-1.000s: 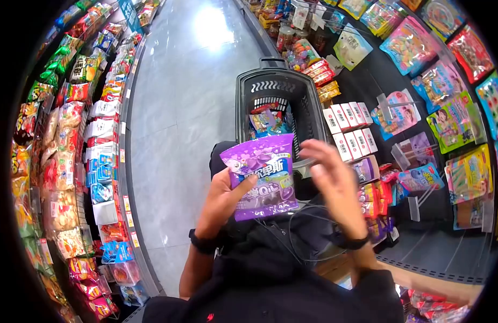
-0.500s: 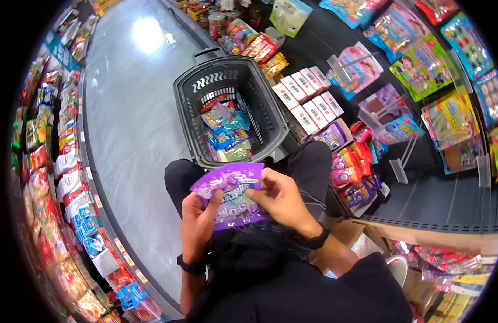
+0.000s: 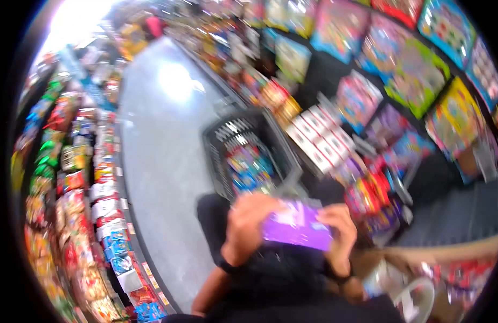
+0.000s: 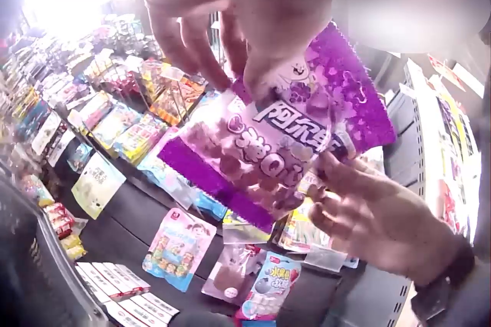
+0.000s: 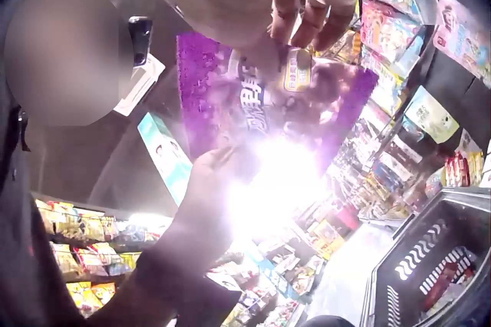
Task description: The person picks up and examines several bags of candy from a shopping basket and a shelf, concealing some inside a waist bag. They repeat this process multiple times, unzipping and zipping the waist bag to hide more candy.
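Observation:
A purple bag of gummy candy (image 3: pixel 297 229) with white lettering is held in front of the lap. My left hand (image 3: pixel 250 223) grips its left side. On the opposite side my right hand (image 3: pixel 340 231) pinches the edge between thumb and fingers. The left wrist view shows the bag (image 4: pixel 268 143) tilted, its printed front facing that camera. There, the fingers of the right hand (image 4: pixel 383 223) hold the lower right edge. Glare covers part of the bag (image 5: pixel 207 93) in the right wrist view.
A black shopping basket (image 3: pixel 210 156) with several colourful packets inside stands just ahead of the knees. Shelves of bagged snacks (image 3: pixel 76 202) line the left side. To the right are white boxes (image 3: pixel 320 137) and hanging candy packs (image 3: pixel 418 78). A grey floor aisle (image 3: pixel 157 140) runs between.
The head view has swung, so the basket and shelves appear farther right than half a second ago. The right hand, off the bag a second ago, now grips it too. The bag looks more tilted.

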`<state>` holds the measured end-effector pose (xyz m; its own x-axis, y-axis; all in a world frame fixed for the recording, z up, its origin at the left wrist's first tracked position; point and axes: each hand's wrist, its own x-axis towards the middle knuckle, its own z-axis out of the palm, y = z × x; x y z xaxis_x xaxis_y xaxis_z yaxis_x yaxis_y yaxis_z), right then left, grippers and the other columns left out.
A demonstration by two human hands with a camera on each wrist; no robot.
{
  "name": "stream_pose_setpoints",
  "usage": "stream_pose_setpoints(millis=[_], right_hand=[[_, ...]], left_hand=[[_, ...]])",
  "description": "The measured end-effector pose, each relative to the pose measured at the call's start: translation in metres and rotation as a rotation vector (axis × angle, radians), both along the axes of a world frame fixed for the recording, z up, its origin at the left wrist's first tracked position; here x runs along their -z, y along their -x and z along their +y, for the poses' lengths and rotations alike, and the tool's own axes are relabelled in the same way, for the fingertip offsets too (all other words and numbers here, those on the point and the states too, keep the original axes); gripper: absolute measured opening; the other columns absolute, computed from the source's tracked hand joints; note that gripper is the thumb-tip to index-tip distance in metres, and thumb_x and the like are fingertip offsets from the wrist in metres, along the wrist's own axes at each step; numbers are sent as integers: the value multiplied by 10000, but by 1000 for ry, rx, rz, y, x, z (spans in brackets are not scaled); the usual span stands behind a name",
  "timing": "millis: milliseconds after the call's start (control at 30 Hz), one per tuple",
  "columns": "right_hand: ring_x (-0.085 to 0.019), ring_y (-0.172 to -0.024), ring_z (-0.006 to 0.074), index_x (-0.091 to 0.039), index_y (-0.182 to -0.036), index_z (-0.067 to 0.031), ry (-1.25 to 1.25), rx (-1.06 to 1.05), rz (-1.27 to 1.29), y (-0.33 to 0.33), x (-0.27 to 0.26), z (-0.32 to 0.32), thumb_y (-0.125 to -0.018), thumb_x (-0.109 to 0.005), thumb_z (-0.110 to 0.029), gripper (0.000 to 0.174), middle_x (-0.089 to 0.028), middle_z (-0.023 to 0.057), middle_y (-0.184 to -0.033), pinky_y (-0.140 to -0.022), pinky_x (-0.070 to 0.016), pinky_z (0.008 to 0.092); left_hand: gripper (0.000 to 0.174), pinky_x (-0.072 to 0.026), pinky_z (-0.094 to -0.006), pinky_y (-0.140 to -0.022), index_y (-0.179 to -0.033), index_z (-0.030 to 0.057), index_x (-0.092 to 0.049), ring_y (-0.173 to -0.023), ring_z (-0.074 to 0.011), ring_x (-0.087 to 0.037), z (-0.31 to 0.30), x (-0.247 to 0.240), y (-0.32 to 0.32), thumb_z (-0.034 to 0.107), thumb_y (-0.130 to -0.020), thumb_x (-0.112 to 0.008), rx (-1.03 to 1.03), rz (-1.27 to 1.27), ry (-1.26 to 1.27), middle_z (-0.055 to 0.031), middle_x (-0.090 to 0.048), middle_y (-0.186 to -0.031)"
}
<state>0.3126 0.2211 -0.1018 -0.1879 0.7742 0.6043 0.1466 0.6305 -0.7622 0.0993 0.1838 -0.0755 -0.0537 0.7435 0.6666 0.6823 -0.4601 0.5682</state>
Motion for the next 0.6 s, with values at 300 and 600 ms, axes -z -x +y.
stream_pose_setpoints(millis=[300, 600], right_hand=[[-572, -746, 90, -651, -861, 53, 602, -378, 115, 28, 3, -7, -843, -734, -23, 114, -623, 36, -816, -689, -466, 238], [-567, -710, 56, -667, -939, 17, 649, -563, 27, 59, 7, -21, -845, -731, -17, 118, -637, -2, -785, -644, -439, 209]], left_hand=[[260, -532, -243, -736, -1053, -39, -660, -824, -90, -655, -63, 13, -5, 90, -853, -763, -182, -538, 385, -79, -719, -917], [200, -517, -220, -651, -995, -42, -658, -780, -56, -624, -103, 18, 15, 118, -900, -731, -247, -751, 344, -33, -691, -853]])
